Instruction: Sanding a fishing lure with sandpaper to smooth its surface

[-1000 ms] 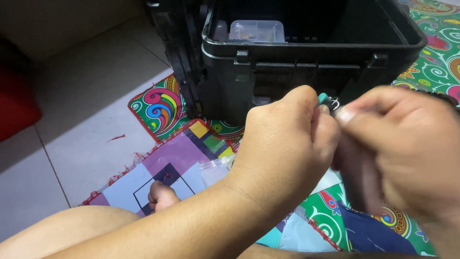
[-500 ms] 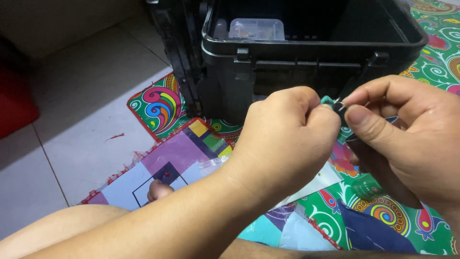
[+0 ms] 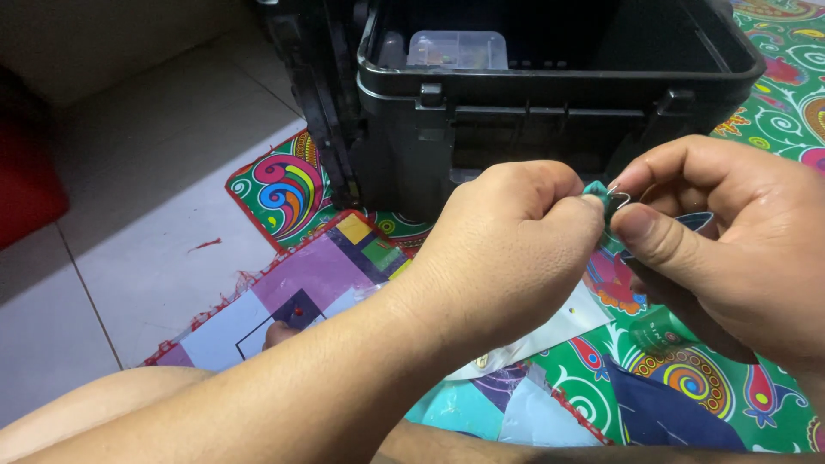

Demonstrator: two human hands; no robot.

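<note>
1. The black plastic toolbox (image 3: pixel 550 94) stands open at the far side, a clear lidded case (image 3: pixel 457 49) inside it.
2. The patterned mat (image 3: pixel 687 378) covers pale floor tiles (image 3: pixel 112 232).
3. The left hand (image 3: pixel 507 249) and right hand (image 3: pixel 730 241) have drawn slightly apart since a second ago, exposing the piece between them.
4. Both pinch a small green clip (image 3: pixel 599 196) with a wire loop.
5. A green cap (image 3: pixel 657 331) lies near, under the right hand.

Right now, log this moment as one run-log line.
left hand: pinching small green clip | right hand: pinching same clip | behind: open black toolbox | under: patterned mat
</note>
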